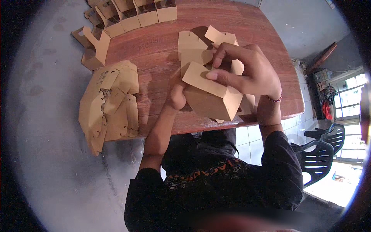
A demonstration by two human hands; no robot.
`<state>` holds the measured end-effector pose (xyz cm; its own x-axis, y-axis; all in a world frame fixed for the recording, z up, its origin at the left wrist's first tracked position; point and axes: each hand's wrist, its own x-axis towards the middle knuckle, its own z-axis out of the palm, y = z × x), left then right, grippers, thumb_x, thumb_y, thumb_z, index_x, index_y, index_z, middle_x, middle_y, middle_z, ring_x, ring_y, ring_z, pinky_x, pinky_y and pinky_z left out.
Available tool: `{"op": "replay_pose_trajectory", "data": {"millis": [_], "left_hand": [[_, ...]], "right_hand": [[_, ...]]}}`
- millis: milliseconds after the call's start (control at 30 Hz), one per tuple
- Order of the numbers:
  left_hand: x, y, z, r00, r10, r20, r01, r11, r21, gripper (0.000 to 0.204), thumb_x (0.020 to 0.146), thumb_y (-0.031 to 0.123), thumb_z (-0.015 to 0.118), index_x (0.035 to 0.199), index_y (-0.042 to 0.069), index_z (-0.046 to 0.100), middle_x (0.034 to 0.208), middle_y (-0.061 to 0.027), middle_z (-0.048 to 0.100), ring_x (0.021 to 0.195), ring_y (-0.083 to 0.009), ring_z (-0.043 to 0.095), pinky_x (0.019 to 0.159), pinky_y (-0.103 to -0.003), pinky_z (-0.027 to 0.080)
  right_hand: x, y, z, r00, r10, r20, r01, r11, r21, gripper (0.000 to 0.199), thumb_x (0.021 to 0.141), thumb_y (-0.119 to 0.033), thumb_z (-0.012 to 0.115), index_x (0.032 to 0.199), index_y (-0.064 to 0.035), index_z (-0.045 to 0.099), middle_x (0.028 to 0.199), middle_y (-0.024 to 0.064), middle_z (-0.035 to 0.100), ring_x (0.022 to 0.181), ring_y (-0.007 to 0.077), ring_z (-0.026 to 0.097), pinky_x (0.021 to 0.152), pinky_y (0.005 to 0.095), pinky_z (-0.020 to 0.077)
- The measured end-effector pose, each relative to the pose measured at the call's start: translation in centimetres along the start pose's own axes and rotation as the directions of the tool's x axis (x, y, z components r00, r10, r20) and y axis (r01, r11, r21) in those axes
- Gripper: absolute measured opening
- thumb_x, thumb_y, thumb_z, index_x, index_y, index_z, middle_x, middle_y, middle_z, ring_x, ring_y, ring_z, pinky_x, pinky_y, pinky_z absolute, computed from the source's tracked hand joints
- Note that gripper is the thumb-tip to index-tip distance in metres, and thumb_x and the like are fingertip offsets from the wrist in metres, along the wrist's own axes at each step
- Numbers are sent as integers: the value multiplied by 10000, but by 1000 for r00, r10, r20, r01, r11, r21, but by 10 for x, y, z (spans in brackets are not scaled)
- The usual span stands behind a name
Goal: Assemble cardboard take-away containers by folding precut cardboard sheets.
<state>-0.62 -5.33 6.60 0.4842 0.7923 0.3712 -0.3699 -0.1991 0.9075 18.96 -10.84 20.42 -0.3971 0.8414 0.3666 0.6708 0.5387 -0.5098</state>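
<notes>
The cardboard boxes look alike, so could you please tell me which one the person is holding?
The box between the left hand and right hand, nearest the person; the other boxes stand untouched at the table's far left.

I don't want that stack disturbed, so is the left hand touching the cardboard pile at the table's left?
Apart: the head view shows a strip of red-brown tabletop between the left hand and the cardboard pile.

Dark chairs (324, 154) near bright barred window (351, 99); white tiled floor (249, 145).
</notes>
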Motion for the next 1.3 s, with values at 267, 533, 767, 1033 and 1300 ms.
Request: {"op": "replay_pose_trajectory", "data": {"millis": [267,533,767,1033,1300], "left_hand": [[8,10,11,998,-61,-34,52,974,-221,613,929,316,407,1433,-30,365,1313,-153,548,1184,-213,559,1015,-339,435],[20,13,14,988,23,-156,-57,974,-218,692,849,180,395,1504,-1,262,1382,-175,487,1263,-247,500,1056,-353,406],[21,0,9,948,80,-307,-158,958,-239,469,827,191,389,1239,-14,479,1183,-135,553,1122,-226,527,1034,-340,365],[19,-9,10,920,131,-368,-172,982,-80,353,955,304,350,979,7,539,1010,-111,574,1005,-198,519,961,-305,364],[21,-3,14,935,194,-296,-242,961,-134,650,1023,515,250,1208,-18,572,1461,-165,418,1348,-247,392,1134,-408,270]], "right_hand": [[1,10,10,999,-32,-21,33,999,26,193,845,-138,745,960,-24,639,858,117,719,788,278,739,711,335,556],[15,14,30,956,-153,-252,107,977,-185,274,870,-175,729,1097,-40,656,999,115,719,942,312,701,790,371,555],[20,18,32,972,-161,-172,142,983,-121,179,906,-169,687,962,-1,719,1000,145,711,906,299,704,781,374,555],[15,18,29,953,-291,79,291,957,15,425,801,-291,768,1123,-27,681,1155,154,658,1072,364,629,926,423,512],[15,26,30,936,-340,95,339,940,34,492,734,-226,802,1163,-38,654,1222,154,630,1113,363,612,949,427,510]]}}
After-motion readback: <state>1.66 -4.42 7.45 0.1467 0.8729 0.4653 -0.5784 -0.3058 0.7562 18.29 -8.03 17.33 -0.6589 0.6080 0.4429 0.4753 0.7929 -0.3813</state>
